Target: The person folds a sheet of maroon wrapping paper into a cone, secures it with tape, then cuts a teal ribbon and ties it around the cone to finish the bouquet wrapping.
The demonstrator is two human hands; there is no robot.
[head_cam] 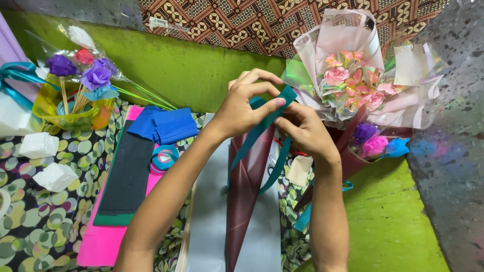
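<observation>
L hand & R hand meet above the tabletop's middle, both grips pinching a teal ribbon at the top of a maroon paper cone. Cone lies on a grey sheet. Pink-wrapped bouquet near far right edge; foam blocks by left edge.

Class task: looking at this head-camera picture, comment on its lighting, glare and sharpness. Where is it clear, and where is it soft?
Head view: light is even and soft; both hands, left and right, and the teal ribbon are sharp; the clear bouquet wrap shows pale glare; the grey speckled surface at the right edge looks blurred.
</observation>
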